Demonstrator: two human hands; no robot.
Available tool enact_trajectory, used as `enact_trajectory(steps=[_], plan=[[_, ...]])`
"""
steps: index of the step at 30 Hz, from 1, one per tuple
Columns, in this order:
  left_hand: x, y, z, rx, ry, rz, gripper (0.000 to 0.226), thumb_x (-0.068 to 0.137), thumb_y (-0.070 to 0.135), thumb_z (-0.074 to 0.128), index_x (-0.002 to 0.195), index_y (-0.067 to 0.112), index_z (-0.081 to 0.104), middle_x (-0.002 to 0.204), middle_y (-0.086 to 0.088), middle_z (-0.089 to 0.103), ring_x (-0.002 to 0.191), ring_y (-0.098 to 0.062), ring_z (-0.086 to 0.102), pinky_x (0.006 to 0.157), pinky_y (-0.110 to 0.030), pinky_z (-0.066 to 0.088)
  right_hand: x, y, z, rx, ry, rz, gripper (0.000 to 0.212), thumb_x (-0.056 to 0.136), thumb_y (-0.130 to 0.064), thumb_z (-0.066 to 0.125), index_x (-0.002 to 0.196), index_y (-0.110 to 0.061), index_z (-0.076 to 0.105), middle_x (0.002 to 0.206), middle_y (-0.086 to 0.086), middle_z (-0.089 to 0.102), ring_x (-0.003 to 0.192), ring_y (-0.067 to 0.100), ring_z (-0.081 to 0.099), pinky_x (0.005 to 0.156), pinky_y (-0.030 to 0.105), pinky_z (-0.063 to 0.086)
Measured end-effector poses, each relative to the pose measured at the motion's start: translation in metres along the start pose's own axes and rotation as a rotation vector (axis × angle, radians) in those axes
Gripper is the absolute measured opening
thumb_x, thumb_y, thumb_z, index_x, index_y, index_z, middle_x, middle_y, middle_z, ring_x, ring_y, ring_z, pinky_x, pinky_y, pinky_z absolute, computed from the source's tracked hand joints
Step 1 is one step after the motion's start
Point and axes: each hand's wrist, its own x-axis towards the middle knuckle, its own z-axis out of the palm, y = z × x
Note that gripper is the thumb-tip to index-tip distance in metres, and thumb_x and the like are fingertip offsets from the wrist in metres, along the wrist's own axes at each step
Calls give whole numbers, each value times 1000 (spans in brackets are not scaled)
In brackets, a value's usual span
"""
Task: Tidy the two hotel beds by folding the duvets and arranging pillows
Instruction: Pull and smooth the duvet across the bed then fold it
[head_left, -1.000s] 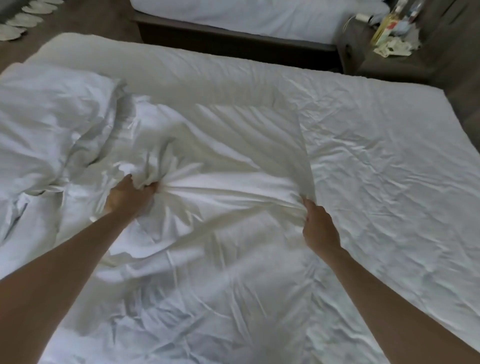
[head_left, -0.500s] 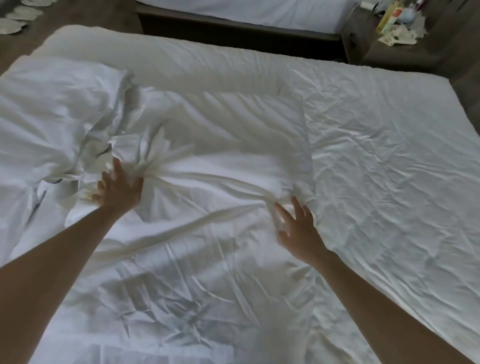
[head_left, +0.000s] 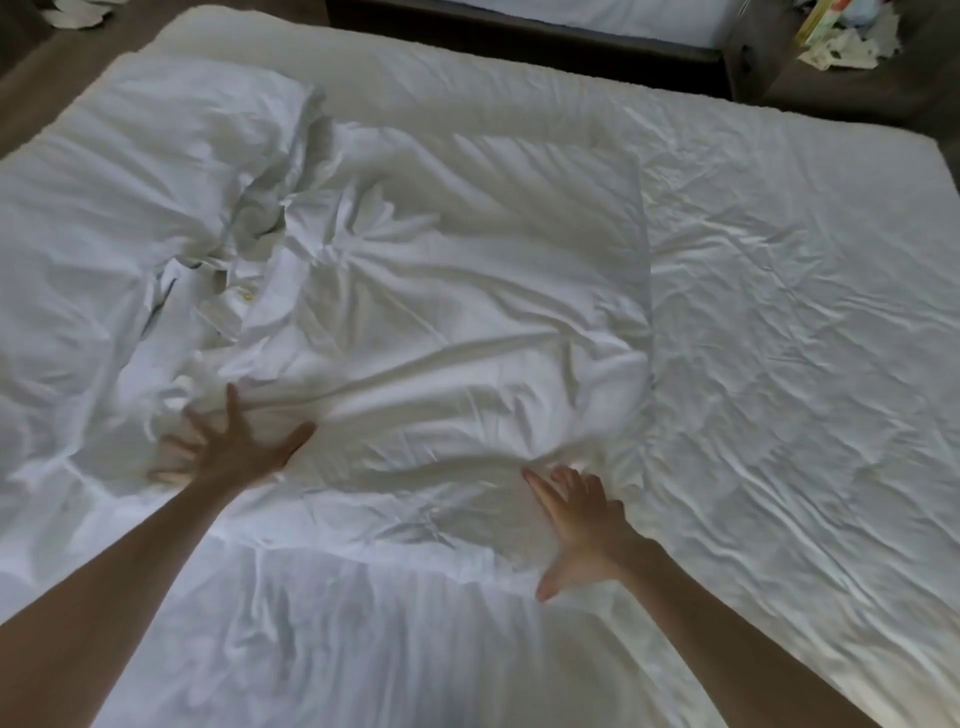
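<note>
A white duvet (head_left: 457, 291) lies crumpled over the left and middle of the near bed (head_left: 805, 312), with a straight folded edge running down its right side. A bunched heap of white bedding (head_left: 130, 197) sits at the far left. My left hand (head_left: 234, 452) lies with fingers spread flat on the duvet near the heap, slightly blurred. My right hand (head_left: 576, 525) rests with straight fingers on the duvet close to its right edge. Neither hand grips any fabric.
The bare wrinkled sheet covers the bed's right half. A second bed (head_left: 597, 18) with a dark frame stands beyond. A nightstand (head_left: 841, 36) with bottles and papers is at the top right. White slippers (head_left: 78, 10) lie on the floor top left.
Both hands let go of the gathered duvet fabric and opened flat. They slid back toward me over the duvet, and the pulled folds relaxed.
</note>
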Motion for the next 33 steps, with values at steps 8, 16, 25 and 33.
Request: enact_trajectory(steps=[8,16,25,33], plan=[[-24,-38,7,21,60,-50,93,83,61,58,143,-3,28,143,-29,37,131,-47,35,104,-57,34,-6,-5,16,-124,344,-8,26,90,-8,48,116,-13,50,117,5,57,109,27,58,82,32,46],[-82,-24,-21,-262,210,179,62,96,49,48,118,-8,51,120,-31,56,115,-46,50,95,-45,37,-85,25,-38,-132,554,-15,30,77,-5,52,101,-23,55,93,-1,60,97,28,62,69,29,43],[-117,-47,30,-172,103,131,46,94,31,59,111,-10,49,109,-34,58,106,-49,54,88,-47,41,-88,34,23,-132,334,159,22,87,-2,45,95,-20,57,101,0,60,99,20,61,74,25,41],[-115,-15,21,-159,107,-29,65,84,12,64,138,17,28,141,-20,26,132,-37,24,106,-56,23,-73,46,19,89,211,188,15,90,-11,44,85,-20,56,85,-3,55,78,19,56,65,27,42]])
